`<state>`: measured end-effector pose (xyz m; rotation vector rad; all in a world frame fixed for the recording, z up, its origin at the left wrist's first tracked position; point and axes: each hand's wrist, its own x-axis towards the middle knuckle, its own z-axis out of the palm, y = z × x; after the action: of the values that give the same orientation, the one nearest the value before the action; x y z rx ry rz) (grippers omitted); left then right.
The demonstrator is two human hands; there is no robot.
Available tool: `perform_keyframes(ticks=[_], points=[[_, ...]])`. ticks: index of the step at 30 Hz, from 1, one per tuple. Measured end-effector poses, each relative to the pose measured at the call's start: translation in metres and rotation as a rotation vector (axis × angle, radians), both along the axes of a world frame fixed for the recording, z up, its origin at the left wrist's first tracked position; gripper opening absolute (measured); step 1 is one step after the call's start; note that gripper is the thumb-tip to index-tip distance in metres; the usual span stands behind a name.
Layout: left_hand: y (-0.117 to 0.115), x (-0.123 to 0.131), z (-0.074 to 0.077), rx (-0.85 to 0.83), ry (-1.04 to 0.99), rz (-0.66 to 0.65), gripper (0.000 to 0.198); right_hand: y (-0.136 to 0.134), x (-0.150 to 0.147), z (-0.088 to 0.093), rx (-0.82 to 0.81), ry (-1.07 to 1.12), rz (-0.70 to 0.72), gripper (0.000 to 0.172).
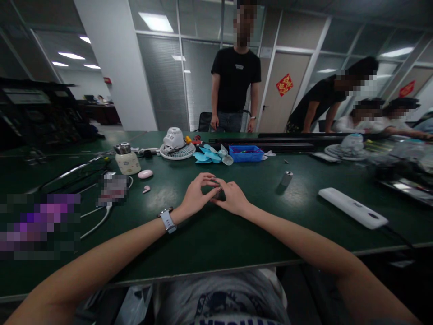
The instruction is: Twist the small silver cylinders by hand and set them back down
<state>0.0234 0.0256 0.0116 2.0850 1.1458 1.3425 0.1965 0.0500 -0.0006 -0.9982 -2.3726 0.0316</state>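
My left hand [196,195] and my right hand [232,197] meet over the middle of the dark green table [209,239]. Their fingertips pinch a small dark object [218,193] between them; I cannot make out what it is. A watch with a white strap [168,220] sits on my left wrist. A small grey metal cylinder [286,178] lies on the table to the right of my hands.
Behind my hands lie a white fan housing [176,143], light blue fan blades [210,155], a blue tray [246,153], a cream jar [127,159] and a pink case [145,174]. A white power strip [353,208] lies right, cables [96,216] left. People stand and sit across the table.
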Motion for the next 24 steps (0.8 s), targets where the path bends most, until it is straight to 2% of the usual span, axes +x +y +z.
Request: perform_keyframes(ticks=[2, 6, 9, 12, 15, 18, 21, 24], points=[[0.001, 0.007, 0.002, -0.014, -0.025, -0.015, 0.033, 0.0, -0.001, -0.001, -0.002, -0.007, -0.015, 0.069], [0.003, 0.009, 0.005, 0.01, -0.092, 0.091, 0.026, 0.001, 0.0, -0.003, -0.009, 0.033, -0.023, 0.076], [0.004, -0.005, 0.002, -0.013, -0.134, 0.111, 0.038, 0.001, 0.001, -0.004, -0.024, 0.053, -0.005, 0.08], [0.006, -0.026, -0.009, -0.115, -0.086, 0.096, 0.046, -0.001, 0.002, -0.003, -0.039, 0.043, -0.001, 0.081], [0.011, -0.041, -0.024, -0.235, -0.003, 0.077, 0.052, -0.003, 0.003, 0.0, -0.021, 0.049, -0.011, 0.074], [0.016, -0.047, -0.034, -0.279, 0.049, 0.03, 0.056, -0.005, 0.005, 0.004, -0.011, 0.065, -0.002, 0.058], [0.015, -0.046, -0.036, -0.297, 0.064, 0.007, 0.06, -0.005, 0.005, 0.007, -0.023, 0.058, 0.036, 0.044], [0.011, -0.045, -0.03, -0.276, 0.01, 0.04, 0.053, -0.001, 0.009, 0.008, -0.013, 0.05, 0.056, 0.04]])
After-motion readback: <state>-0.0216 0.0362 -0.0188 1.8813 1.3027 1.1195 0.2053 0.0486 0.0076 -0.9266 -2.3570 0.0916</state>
